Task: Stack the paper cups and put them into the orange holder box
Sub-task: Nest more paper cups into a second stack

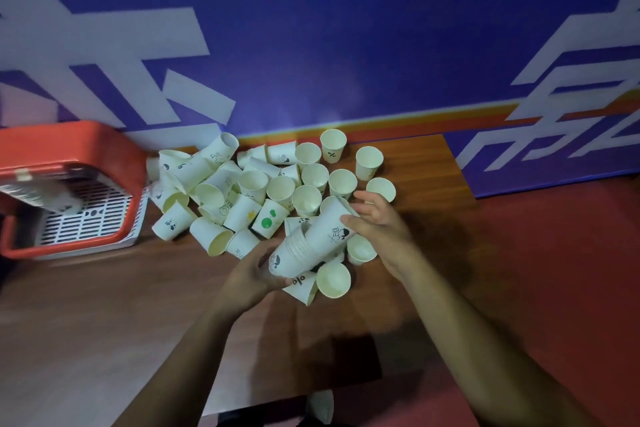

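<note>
Fingers of the left hand (pixel 251 276) are curled round the closed base of a stack (pixel 294 251) of nested paper cups, held tilted just above the wooden table (pixel 104 288), mouths toward the far right. The right hand (pixel 379 225) pinches the top cup (pixel 332 222), thumb on its printed side and fingers spread over its rim; this cup sits partly inside the stack. How many cups the stack holds cannot be counted, as the rims blur together.

At the far left stands one orange holder box (pixel 72 146), with a white slatted tray (pixel 93 218) inside. A blurred stack of cups (pixel 45 196) lies on its side in it, toward the box's left.

Between the box and the hands lies a heap of loose cups (pixel 242 191), about thirty, overlapping too much for an exact count. Roughly ten stand upright on the right part; the ones on the left lie tipped over. One cup with a green dot (pixel 268 218) stands near the middle.
</note>
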Demonstrator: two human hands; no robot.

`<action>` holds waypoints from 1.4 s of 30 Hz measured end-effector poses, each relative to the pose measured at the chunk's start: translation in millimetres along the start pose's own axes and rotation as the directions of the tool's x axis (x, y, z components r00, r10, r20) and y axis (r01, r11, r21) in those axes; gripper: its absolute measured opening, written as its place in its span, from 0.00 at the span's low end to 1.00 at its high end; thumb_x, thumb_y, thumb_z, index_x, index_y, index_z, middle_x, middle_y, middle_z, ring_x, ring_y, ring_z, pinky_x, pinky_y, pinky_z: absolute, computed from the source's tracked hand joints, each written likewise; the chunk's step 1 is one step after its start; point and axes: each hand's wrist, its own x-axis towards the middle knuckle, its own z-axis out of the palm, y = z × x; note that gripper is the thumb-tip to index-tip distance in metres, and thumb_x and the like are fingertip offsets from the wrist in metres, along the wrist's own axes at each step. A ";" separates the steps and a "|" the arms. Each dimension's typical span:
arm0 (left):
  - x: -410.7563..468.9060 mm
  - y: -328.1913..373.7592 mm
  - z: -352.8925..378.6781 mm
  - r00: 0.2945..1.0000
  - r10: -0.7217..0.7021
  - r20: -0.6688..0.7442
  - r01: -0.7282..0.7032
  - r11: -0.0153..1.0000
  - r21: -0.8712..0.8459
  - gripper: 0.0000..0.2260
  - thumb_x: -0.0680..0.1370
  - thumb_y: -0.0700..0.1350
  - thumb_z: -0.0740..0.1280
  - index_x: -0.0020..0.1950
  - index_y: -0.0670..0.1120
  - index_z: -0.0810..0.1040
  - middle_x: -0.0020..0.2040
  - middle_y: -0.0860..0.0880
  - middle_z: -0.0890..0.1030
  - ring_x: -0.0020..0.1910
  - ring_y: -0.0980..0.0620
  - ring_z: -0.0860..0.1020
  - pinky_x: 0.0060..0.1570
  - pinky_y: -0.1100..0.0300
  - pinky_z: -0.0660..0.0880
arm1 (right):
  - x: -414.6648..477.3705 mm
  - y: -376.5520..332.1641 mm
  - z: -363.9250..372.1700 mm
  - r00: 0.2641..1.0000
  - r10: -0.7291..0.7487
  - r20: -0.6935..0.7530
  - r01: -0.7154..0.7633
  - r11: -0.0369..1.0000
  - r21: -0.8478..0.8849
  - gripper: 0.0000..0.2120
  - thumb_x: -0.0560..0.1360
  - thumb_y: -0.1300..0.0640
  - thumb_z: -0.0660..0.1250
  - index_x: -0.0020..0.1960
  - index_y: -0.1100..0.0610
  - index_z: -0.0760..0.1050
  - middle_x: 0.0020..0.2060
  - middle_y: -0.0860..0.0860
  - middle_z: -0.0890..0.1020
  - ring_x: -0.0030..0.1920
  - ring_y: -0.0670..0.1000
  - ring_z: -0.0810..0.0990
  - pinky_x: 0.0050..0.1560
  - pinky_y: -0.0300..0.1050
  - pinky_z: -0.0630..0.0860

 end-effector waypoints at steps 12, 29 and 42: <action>-28.4 -38.3 -51.7 0.996 -0.035 0.085 0.050 0.983 -0.179 0.29 0.69 0.40 0.80 0.68 0.52 0.76 0.61 0.47 0.83 0.60 0.51 0.81 0.56 0.55 0.81 | -29.6 37.3 104.3 0.990 0.076 0.121 -0.032 0.944 -0.329 0.37 0.67 0.48 0.79 0.72 0.48 0.67 0.66 0.44 0.73 0.66 0.45 0.72 0.66 0.46 0.72; -9.2 -70.4 -93.4 0.982 -0.127 0.137 0.144 0.982 -0.120 0.28 0.69 0.42 0.81 0.67 0.53 0.78 0.60 0.53 0.83 0.58 0.55 0.82 0.52 0.61 0.79 | -12.4 132.3 77.7 0.985 -0.089 -0.145 -0.117 0.267 -0.957 0.38 0.69 0.48 0.74 0.74 0.57 0.63 0.69 0.58 0.70 0.69 0.59 0.70 0.68 0.52 0.69; -16.8 -62.3 -71.5 0.974 -0.089 0.209 0.102 0.994 -0.050 0.27 0.70 0.36 0.78 0.66 0.53 0.77 0.57 0.52 0.83 0.56 0.54 0.82 0.48 0.66 0.79 | -53.0 57.2 86.4 0.947 -0.008 -0.321 -0.097 0.945 -0.311 0.28 0.70 0.45 0.75 0.65 0.55 0.75 0.56 0.46 0.81 0.56 0.45 0.80 0.54 0.41 0.76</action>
